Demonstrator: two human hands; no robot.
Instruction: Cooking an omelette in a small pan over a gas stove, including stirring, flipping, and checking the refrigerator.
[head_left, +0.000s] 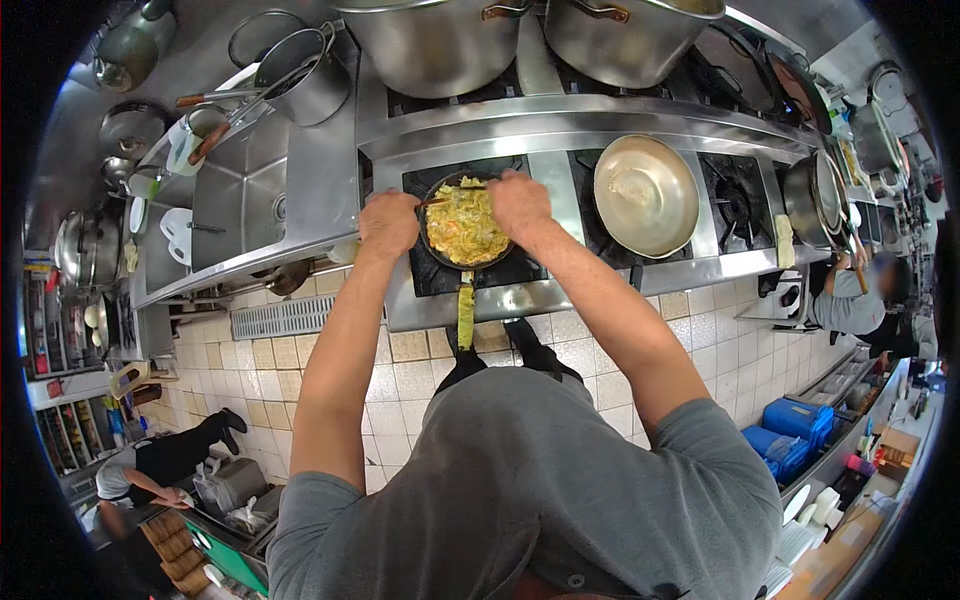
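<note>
A round frying pan (466, 267) stands on a stove burner, its handle wrapped in yellow-green material and pointing towards me. Yellow egg-like food with orange bits (466, 229) fills it. At the pan's left edge, my left hand (389, 220) is closed around a thin brownish utensil whose tip reaches over the food. My right hand (519, 201) is at the upper right rim, closed on a thin dark utensil that lies across the food's far side. The exact kind of either utensil cannot be told. To the right, a wide shallow metal pan (646, 196) rests on another burner.
Two large stockpots (442, 49) stand behind the burners. A steel sink (244, 187) and a deep pot with long-handled tools (307, 82) are left. Stacked pans (810, 199) stand right. One co-worker (851, 296) is far right, another (157, 469) lower left.
</note>
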